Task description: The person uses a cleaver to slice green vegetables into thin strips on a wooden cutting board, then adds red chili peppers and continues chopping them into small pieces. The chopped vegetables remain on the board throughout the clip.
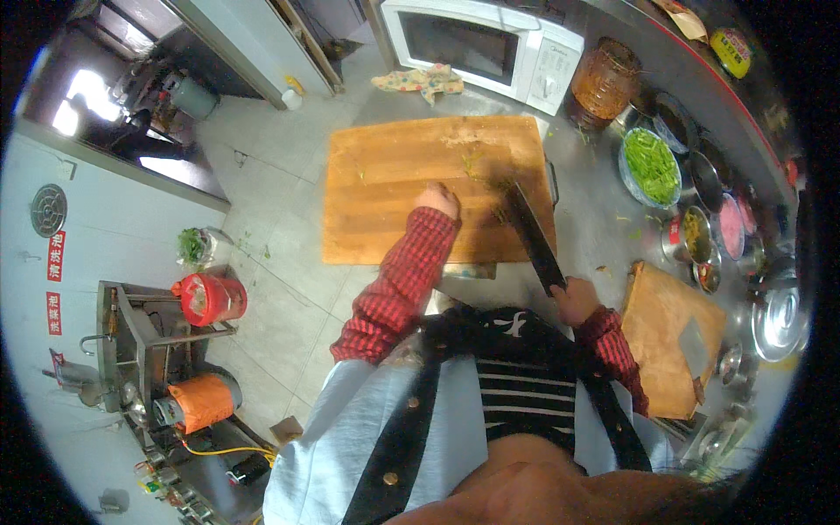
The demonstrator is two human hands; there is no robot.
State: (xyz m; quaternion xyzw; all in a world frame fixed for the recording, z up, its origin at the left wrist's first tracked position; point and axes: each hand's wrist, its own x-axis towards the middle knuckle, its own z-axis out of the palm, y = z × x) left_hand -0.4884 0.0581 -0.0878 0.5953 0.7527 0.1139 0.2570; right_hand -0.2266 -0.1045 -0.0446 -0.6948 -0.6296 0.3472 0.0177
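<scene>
A wooden cutting board (380, 226) lies before me on the metal counter, with small green scraps and pale crumbs near its far right part. My left hand (438, 198) is curled over the middle of the board; whether its fingers hold anything is hidden. My right hand (576, 302) grips the near end of a long dark tool (537, 243), just off the board's near right corner. The tool reaches over the right side of the board. Its far end is a brown blur, so its exact kind cannot be told.
A white microwave (485, 56) stands behind the board, beside a spotted cloth (423, 82). To the right are a brown jar (602, 85), a bowl of cut greens (651, 167), a metal pot (692, 236) and a second wooden board (672, 341). A red bucket (220, 298) stands left.
</scene>
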